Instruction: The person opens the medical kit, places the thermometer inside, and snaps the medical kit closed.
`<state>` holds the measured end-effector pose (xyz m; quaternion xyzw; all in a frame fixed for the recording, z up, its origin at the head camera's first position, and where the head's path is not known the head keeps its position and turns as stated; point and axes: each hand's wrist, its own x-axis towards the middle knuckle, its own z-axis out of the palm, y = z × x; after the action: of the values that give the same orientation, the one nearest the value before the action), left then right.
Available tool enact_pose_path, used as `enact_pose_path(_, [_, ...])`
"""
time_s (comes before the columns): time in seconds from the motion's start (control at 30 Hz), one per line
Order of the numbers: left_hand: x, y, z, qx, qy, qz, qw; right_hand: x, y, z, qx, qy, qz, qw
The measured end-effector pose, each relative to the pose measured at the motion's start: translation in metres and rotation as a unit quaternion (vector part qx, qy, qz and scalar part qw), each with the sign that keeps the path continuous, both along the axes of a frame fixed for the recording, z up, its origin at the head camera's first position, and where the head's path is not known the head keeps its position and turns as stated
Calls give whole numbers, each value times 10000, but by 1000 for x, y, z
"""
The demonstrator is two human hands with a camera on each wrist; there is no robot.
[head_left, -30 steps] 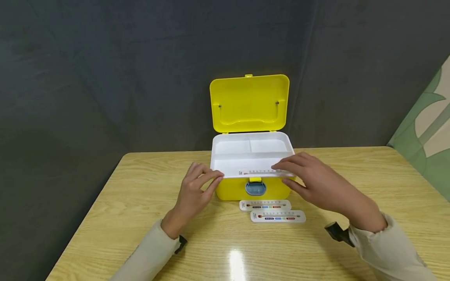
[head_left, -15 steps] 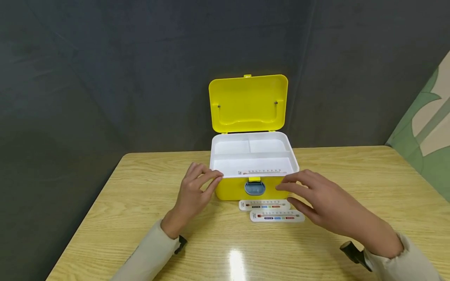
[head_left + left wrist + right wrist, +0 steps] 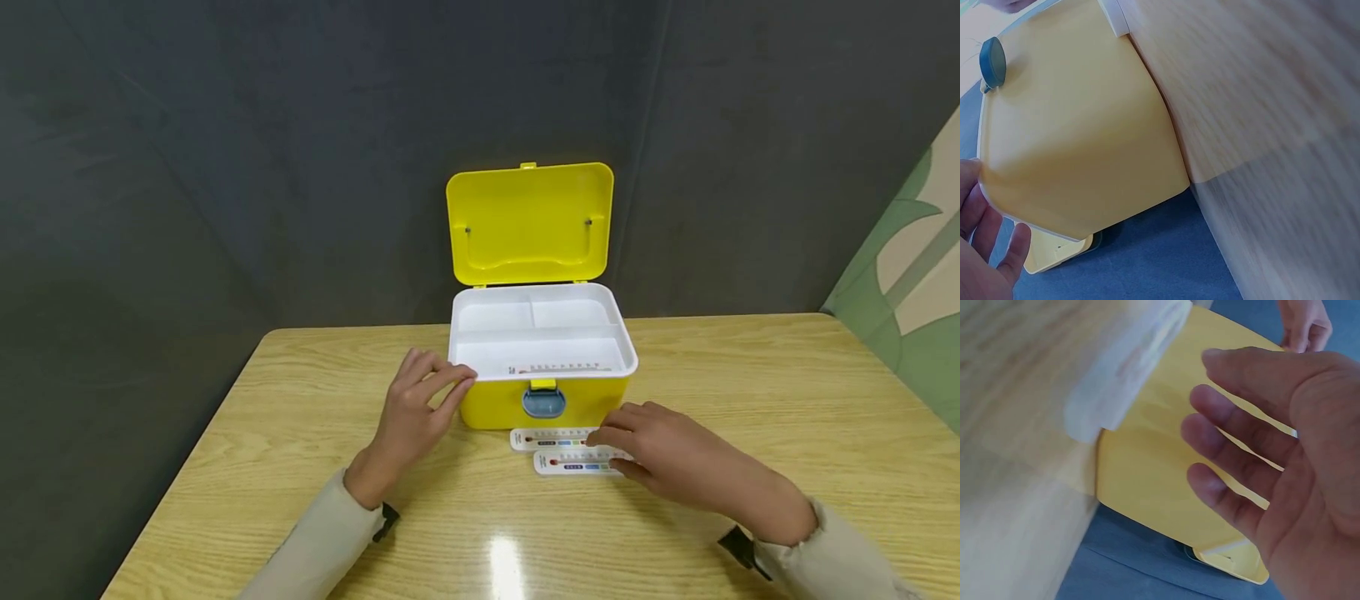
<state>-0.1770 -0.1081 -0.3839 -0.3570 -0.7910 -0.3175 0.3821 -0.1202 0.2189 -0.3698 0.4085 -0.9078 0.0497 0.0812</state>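
A yellow storage box [image 3: 491,406] stands on the table with its lid up. Inside its white tray [image 3: 543,333], one thermometer [image 3: 558,368] lies along the front compartment. My left hand [image 3: 416,421] holds the box's front left corner between thumb and fingers at the rim. Two flat white thermometers, a rear one [image 3: 551,438] and a front one [image 3: 572,463], lie before the box. Over their right ends is my right hand [image 3: 667,454], covering them in the head view. In the right wrist view, its fingers [image 3: 1210,434] are loosely bent, with nothing between them.
The raised lid [image 3: 531,225] leans back near a dark cloth wall [image 3: 337,167]. A blue-grey latch [image 3: 544,403] hangs on the box front. Wooden table top [image 3: 300,417] extends to both sides, and a green patterned panel [image 3: 915,283] stands at far right.
My right hand has come away from the thermometer in the tray and moved down over the right ends of the two on the table. The left hand stays at the box corner.
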Motion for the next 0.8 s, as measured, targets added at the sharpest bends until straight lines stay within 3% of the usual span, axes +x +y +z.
enact_pose_path(0.3, [1, 1, 2, -38, -67, 36, 10000, -2, -4, -17, 280, 126, 219, 9993])
enact_pose_path(0.67, [0, 0, 1, -72, -40, 5, 10000, -2, -7, -22, 214, -87, 84, 9997])
enact_pose_path(0.8, [0, 0, 0, -36, 20, -15, 10000, -1, -7, -24, 138, 41, 147, 9998])
